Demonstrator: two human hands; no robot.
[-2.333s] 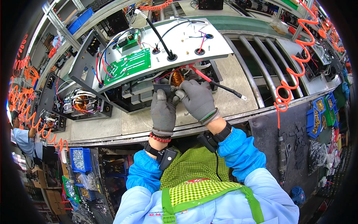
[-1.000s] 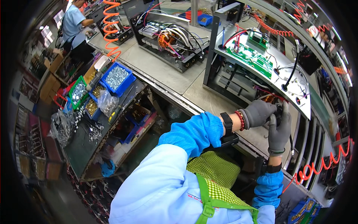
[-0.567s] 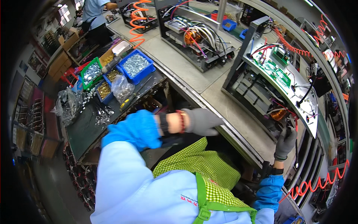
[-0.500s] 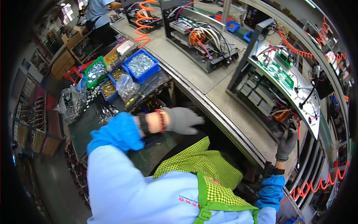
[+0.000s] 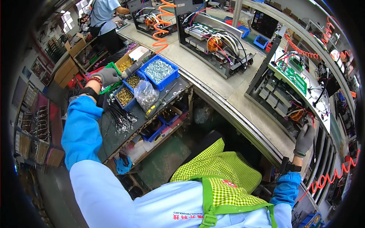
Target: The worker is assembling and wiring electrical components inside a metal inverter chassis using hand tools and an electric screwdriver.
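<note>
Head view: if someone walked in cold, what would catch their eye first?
Probably the blue bin of silvery screws on the side table at upper left, with the gloved left hand on a grey tool beside it. Next, the bright orange coiled hose hanging over the bench at the top. At far right, the right hand rests against an open metal chassis with a green circuit board.

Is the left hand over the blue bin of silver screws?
No, the left hand reaches beside the small bin of brass parts, left of that blue bin.
</note>
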